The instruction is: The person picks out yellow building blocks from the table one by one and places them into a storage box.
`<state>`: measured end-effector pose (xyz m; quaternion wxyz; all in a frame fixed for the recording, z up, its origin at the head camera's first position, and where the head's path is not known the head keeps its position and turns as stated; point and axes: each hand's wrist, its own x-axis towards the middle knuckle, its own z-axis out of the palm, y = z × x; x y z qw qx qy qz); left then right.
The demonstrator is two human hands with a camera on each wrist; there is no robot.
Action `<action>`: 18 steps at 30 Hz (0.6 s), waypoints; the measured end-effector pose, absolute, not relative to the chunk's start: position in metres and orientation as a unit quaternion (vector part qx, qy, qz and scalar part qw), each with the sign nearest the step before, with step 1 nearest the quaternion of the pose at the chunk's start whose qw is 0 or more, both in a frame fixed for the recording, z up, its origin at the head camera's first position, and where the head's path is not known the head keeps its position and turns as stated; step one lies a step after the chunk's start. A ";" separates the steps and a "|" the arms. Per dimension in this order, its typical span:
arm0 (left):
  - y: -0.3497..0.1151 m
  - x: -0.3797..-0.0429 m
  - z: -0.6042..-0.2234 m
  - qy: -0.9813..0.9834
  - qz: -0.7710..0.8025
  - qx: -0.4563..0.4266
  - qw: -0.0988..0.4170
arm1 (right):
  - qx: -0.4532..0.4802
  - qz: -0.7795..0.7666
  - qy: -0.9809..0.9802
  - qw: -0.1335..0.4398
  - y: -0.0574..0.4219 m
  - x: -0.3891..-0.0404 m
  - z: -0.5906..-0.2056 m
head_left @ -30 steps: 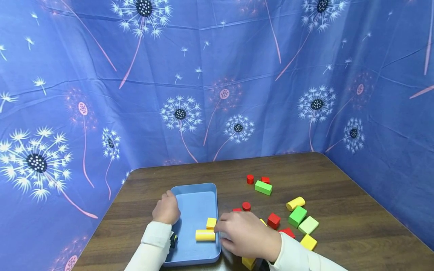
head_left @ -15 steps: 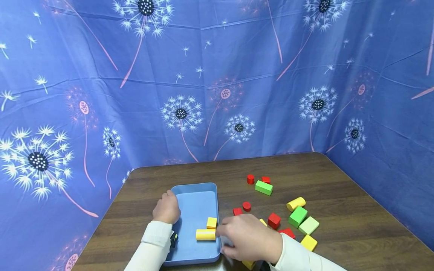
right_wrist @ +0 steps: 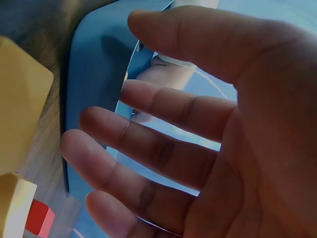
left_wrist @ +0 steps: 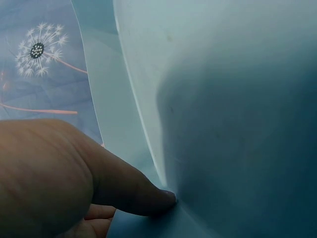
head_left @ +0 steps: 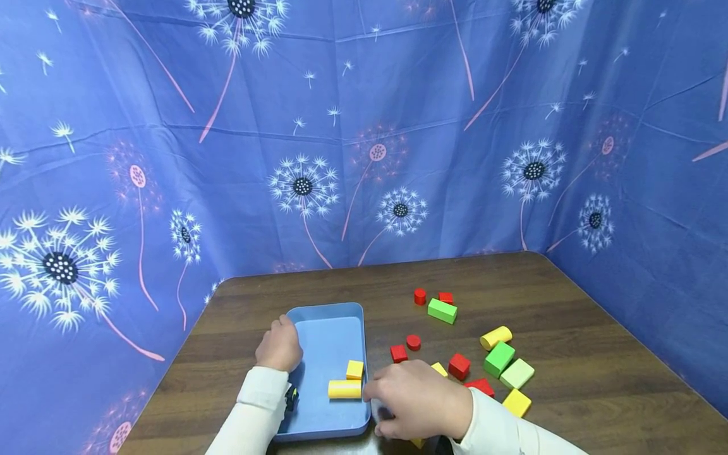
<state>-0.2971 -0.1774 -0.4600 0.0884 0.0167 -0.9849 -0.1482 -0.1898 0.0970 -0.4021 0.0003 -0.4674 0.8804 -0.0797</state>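
A blue plastic tray [head_left: 327, 341] lies on the table, with a yellow cylinder [head_left: 344, 389] and a small yellow block [head_left: 355, 370] inside near its right wall. My left hand [head_left: 280, 345] grips the tray's left wall. In the left wrist view the thumb [left_wrist: 143, 191] presses the inner side while other fingers are behind the wall. Just outside the right wall is my right hand [head_left: 418, 398], its fingers loosely bent and holding nothing. The right wrist view shows the thumb apart from the fingers [right_wrist: 163, 148]. Whether any fingertip touches the tray, I cannot tell.
Right of the tray lie loose blocks: a red cube [head_left: 459, 366], a green block [head_left: 499, 358], a pale green block [head_left: 517, 374], a yellow block [head_left: 517, 402] and a yellow cylinder [head_left: 496, 338]. Farther back are a long green block [head_left: 442, 311] and a red cylinder [head_left: 419, 296].
My right hand has shifted slightly down and right, its thumb spreading from the fingers, uncovering more of a red block behind it. The left hand keeps its hold on the tray.
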 end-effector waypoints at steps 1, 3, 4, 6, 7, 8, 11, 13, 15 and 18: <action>-0.177 -0.297 -0.460 -0.985 -0.147 0.017 0.087 | -0.469 -0.078 0.880 -0.001 0.097 -0.190 -0.402; -0.178 -0.297 -0.460 -0.985 -0.147 0.018 0.087 | -0.469 -0.079 0.880 0.000 0.097 -0.190 -0.401; -0.178 -0.298 -0.460 -0.985 -0.148 0.018 0.088 | -0.471 -0.077 0.879 -0.005 0.097 -0.190 -0.401; -0.178 -0.300 -0.459 -0.985 -0.146 0.020 0.089 | -0.469 -0.074 0.880 -0.010 0.098 -0.192 -0.399; -0.177 -0.301 -0.459 -0.985 -0.147 0.020 0.090 | -0.468 -0.072 0.880 -0.014 0.098 -0.192 -0.398; -0.177 -0.301 -0.458 -0.985 -0.148 0.021 0.090 | -0.467 -0.072 0.881 -0.015 0.099 -0.193 -0.398; -0.177 -0.301 -0.456 -0.985 -0.148 0.024 0.086 | -0.461 -0.070 0.885 -0.019 0.101 -0.195 -0.398; -0.176 -0.300 -0.456 -0.985 -0.147 0.025 0.084 | -0.455 -0.070 0.888 -0.019 0.102 -0.195 -0.398; -0.176 -0.299 -0.456 -0.986 -0.145 0.026 0.082 | -0.447 -0.073 0.892 -0.014 0.104 -0.196 -0.397; -0.176 -0.298 -0.458 -0.986 -0.143 0.026 0.084 | -0.431 -0.075 0.899 -0.004 0.107 -0.197 -0.394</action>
